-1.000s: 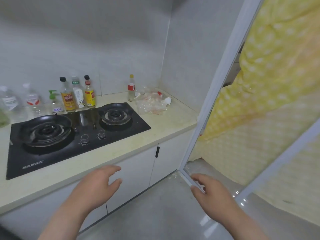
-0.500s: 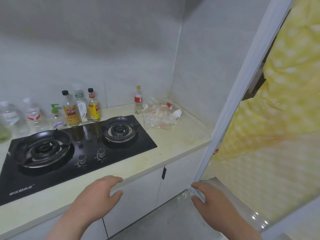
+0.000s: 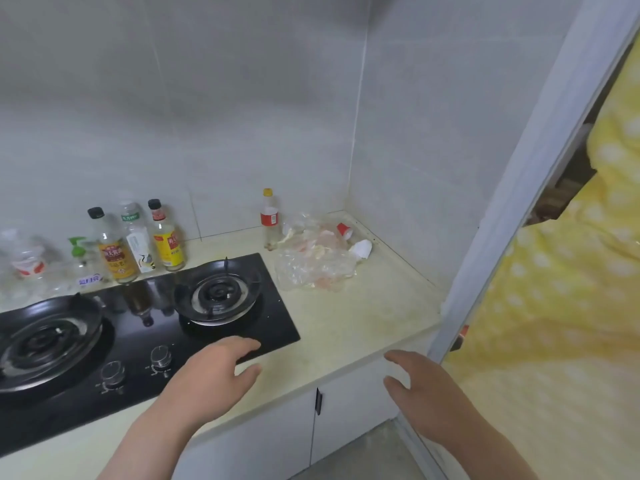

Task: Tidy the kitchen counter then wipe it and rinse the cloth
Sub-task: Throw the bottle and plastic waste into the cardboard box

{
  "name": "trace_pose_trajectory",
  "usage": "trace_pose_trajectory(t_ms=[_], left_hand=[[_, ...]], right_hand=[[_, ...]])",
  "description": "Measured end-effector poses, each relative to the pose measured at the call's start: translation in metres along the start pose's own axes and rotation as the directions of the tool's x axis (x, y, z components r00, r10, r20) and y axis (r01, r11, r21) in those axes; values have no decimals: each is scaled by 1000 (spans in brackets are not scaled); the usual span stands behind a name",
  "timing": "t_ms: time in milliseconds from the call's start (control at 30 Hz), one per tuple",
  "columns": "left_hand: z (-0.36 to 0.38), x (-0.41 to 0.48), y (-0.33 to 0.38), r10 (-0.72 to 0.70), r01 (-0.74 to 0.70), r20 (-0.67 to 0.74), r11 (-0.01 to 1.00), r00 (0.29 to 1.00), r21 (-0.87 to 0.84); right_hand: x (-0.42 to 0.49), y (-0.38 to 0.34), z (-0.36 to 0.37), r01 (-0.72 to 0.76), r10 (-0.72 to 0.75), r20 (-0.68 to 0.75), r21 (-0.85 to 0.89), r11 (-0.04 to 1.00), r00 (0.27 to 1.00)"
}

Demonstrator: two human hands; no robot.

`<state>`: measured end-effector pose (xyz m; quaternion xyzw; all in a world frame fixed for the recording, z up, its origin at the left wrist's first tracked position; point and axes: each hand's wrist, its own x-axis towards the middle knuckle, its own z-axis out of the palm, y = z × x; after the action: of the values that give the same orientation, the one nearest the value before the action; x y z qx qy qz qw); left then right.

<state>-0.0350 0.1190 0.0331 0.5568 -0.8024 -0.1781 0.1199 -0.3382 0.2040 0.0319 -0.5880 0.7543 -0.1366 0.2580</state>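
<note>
The pale kitchen counter runs into the far right corner. A heap of clear plastic wrap and scraps lies there, with a small white cup and a red cup tipped beside it. A clear bottle with a red label and yellow cap stands just left of the heap. My left hand hovers open over the counter's front edge by the hob corner and holds nothing. My right hand hangs open in front of the counter's right end, also holding nothing. No cloth is in view.
A black two-burner gas hob fills the counter's left part. Three sauce bottles, a green pump bottle and clear bottles line the wall behind it. A white door frame and yellow dotted curtain close off the right side. White cabinets sit below.
The view has moved closer to the counter and up. Both hands rose and moved forward, the left from below the counter edge to over it, the right up to the counter's end.
</note>
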Motion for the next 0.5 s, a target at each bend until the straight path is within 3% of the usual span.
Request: trace_pose_trajectory(t_ms=[500], left_hand=[[16,135,18,-20,22,45,999,999,-44]], right_hand=[[128,26,-38,66,-67,42,33,997,997]])
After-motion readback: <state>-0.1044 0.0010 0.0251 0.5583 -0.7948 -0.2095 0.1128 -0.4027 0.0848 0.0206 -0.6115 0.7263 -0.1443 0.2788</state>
